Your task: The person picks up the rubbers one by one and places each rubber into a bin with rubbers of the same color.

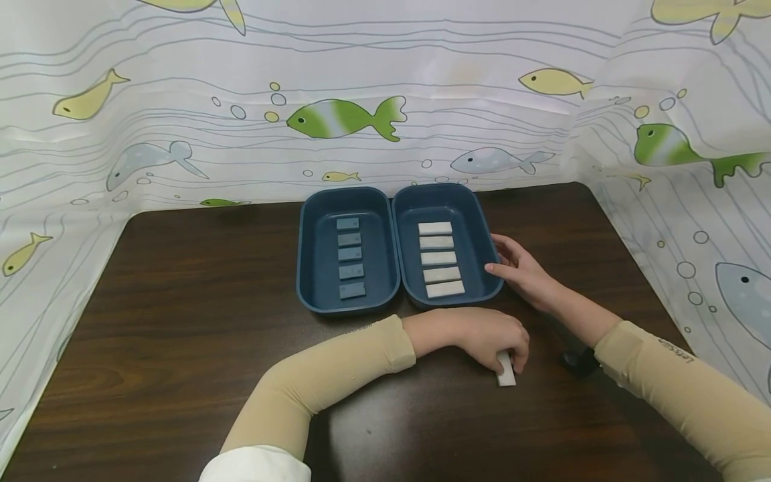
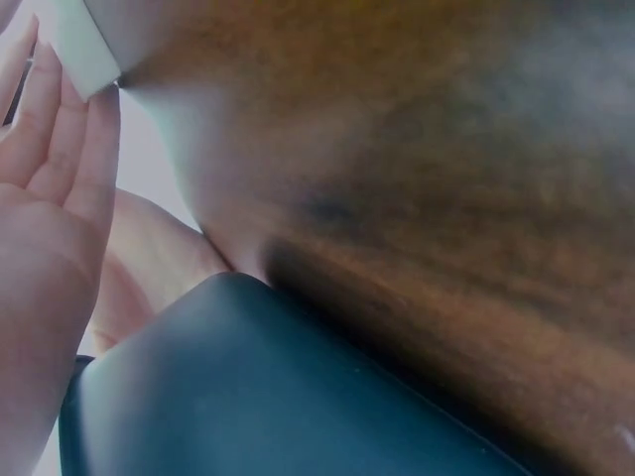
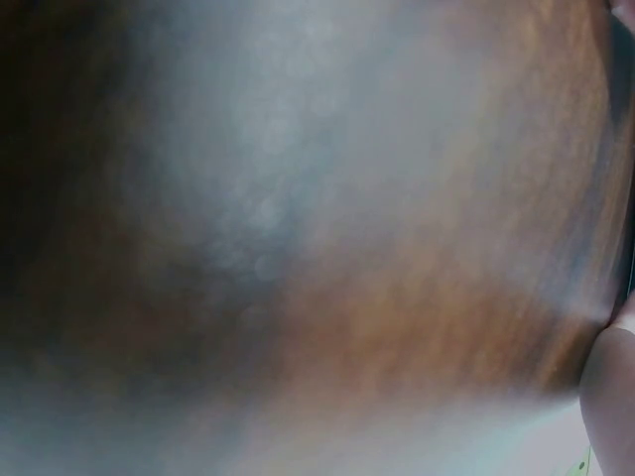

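Note:
My left hand [image 1: 490, 335] reaches across in front of the trays and pinches a white rectangular tile [image 1: 506, 371] between thumb and fingers, just over the table. In the left wrist view that tile [image 2: 84, 48] shows at the fingertips. At the right tray [image 1: 494, 289], my right hand [image 1: 530, 274] holds the right side, thumb over the rim and fingers against the outer wall. Several white tiles [image 1: 438, 258] lie in a column inside this tray. The left tray [image 1: 307, 301] bears a similar column of blue tiles [image 1: 349, 254]. Little of the right hand [image 3: 610, 387] shows in the right wrist view.
Both blue trays stand side by side near the back of the dark wooden table [image 1: 181, 321]. A white curtain [image 1: 421, 67] printed with fish hangs behind and at the sides. Some small black object [image 1: 579, 363] lies under the right forearm.

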Tool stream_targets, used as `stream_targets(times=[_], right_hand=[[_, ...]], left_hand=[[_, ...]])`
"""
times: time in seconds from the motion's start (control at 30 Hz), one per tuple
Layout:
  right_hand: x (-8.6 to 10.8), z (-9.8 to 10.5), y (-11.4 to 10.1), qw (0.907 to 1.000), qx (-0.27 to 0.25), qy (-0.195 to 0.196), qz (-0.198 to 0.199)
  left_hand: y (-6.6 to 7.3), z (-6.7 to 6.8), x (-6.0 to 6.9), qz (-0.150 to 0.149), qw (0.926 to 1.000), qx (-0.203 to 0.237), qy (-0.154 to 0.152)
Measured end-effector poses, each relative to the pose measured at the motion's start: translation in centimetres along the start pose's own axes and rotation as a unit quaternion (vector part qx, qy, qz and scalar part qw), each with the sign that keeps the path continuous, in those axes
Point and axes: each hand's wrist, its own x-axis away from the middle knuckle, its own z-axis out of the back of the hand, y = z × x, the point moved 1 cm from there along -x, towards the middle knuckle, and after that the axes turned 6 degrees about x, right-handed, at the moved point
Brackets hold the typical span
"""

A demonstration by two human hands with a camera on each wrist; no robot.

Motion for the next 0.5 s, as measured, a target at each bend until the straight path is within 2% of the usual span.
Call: stream_targets(times=[0.5], right_hand=[[0.00, 0.00, 0.04, 1.0000, -0.002, -0.002, 0.006]], left_hand=[[0.39, 0.12, 0.23, 0.011, 0.9999, -0.011, 0.000]])
